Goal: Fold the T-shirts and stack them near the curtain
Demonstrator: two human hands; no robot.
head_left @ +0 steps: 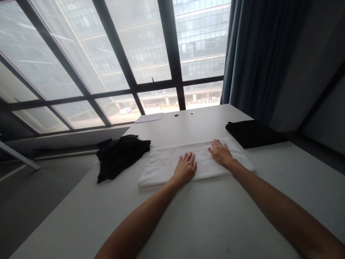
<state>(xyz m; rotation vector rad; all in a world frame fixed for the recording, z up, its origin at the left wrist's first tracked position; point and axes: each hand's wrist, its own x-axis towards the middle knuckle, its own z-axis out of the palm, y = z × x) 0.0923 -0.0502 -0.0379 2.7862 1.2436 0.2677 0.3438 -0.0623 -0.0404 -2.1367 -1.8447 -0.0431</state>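
Note:
A white cloth (159,169), folded into a long flat rectangle, lies across the middle of the white table (194,216). My left hand (185,167) rests palm down on its centre, near the front edge, with the fingers stretched out. Farther right, my right hand (220,152) lies flat on the same cloth, fingers spread and pointing toward the far edge. Neither hand grips anything. Under the palms the cloth is hidden. What kind of item the cloth is, I cannot tell.
Left of the cloth sits a crumpled black cloth (121,154) by the table's edge. At the right lies a flat, folded black cloth (253,133). White paper (149,117) is at the far left corner. Beyond stand large windows (151,39) and a blue curtain (250,57).

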